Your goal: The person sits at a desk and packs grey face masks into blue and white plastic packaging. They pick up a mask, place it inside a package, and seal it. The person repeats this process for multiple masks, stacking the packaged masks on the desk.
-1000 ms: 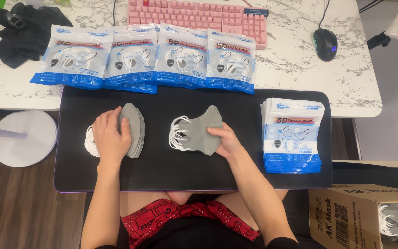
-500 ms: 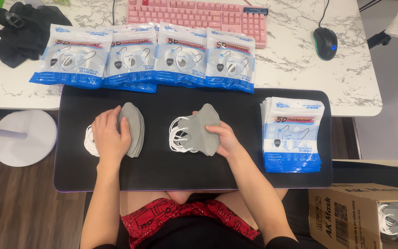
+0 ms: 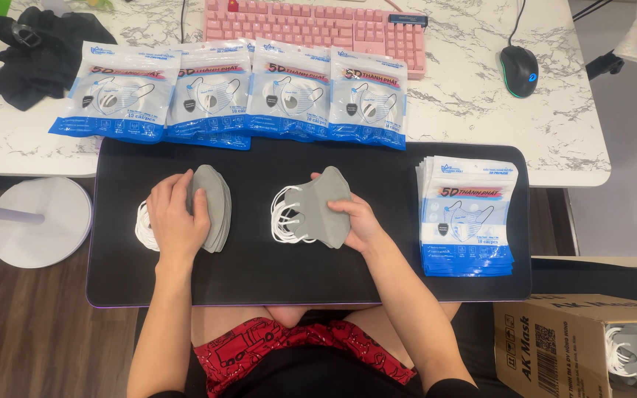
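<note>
Two grey mask piles lying on black mat (image 3: pixel 259 273). Left hand (image 3: pixel 177 221) pressing flat, fingers together, on left stack (image 3: pixel 211 206), long axis upright. Right hand (image 3: pixel 359 221) pinching right stack (image 3: pixel 317 210) edge, ear loops pointing left. Four filled packs (image 3: pixel 230 99) lining desk (image 3: pixel 481 110); empty pouches (image 3: pixel 467 217) waiting right; bagging seems unfinished.
</note>
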